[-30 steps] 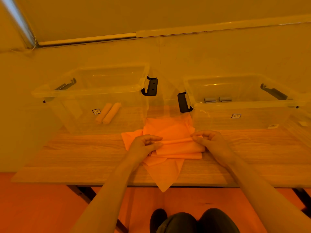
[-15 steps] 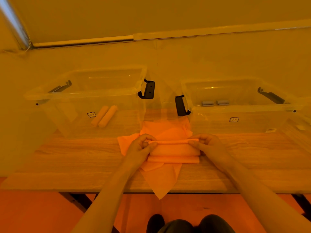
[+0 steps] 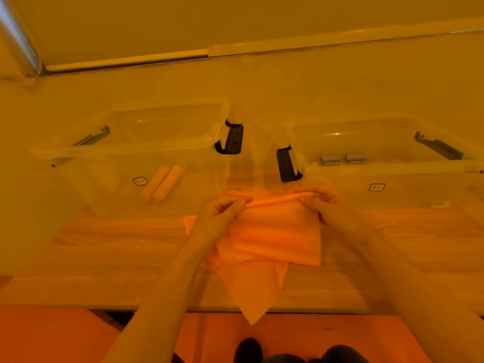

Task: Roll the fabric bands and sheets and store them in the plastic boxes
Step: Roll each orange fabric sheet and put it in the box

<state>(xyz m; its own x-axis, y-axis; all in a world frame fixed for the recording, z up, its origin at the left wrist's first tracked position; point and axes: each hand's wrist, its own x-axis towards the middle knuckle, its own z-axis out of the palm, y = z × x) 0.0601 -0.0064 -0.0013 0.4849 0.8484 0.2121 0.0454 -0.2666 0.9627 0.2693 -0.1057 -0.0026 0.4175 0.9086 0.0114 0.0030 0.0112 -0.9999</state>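
An orange fabric sheet (image 3: 277, 231) lies in a pile at the middle of the wooden table, one corner hanging over the front edge. Its far edge is lifted as a thin folded strip. My left hand (image 3: 218, 213) pinches the left end of that strip, and my right hand (image 3: 323, 203) pinches the right end. Behind on the left stands a clear plastic box (image 3: 125, 149) with two rolled orange pieces (image 3: 162, 182) inside. A second clear box (image 3: 392, 166) on the right holds two small grey rolls (image 3: 343, 159).
The boxes have black latch handles (image 3: 231, 138) facing the gap between them. The wooden table (image 3: 104, 247) runs left and right of the pile. A wall rises right behind the boxes. My shoes (image 3: 248, 349) show below the table edge on an orange floor.
Both hands have lifted the sheet's pinched edge up and away from me, toward the boxes, stretching the fabric out below it. The view has tilted slightly.
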